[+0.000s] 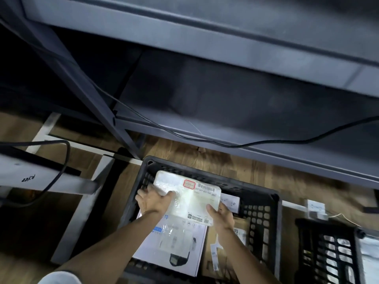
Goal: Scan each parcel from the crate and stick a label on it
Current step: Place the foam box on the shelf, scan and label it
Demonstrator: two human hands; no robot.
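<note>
a wood-grain floor point(235, 160) runs under a grey metal shelving unit point(225, 128), and a black cable point(205, 141) sags along the front of its lowest shelf. my left hand point(152, 199) grips the left edge of a white plastic-wrapped parcel point(190, 196), thumb lying over the top face and the other fingers curled underneath. my right hand point(222, 217) pinches the parcel's near right corner, thumb on top, the remaining fingers hidden behind it. i hold the parcel up over the black crate point(264, 214), tilted, its printed side facing me: a red-bordered sticker point(189, 184) and a barcode point(206, 188) sit along its far edge, and a small printed block marks the near corner.

below the parcel, inside the crate, a flat white box point(180, 253) in clear wrap lies toward the left, with blue lettering and a dark product picture on it. just to its right lies a brown cardboard parcel point(238, 228) with a white label, and a second white label shows at the crate's far right corner behind my right hand. the crate's walls are a lattice of holes.

to the right, apart from it, stands a second black lattice crate point(328, 253); what it holds is too blurred to tell. on the left a white table frame point(82, 212) stands on the floor, another cable drooping over it.
</note>
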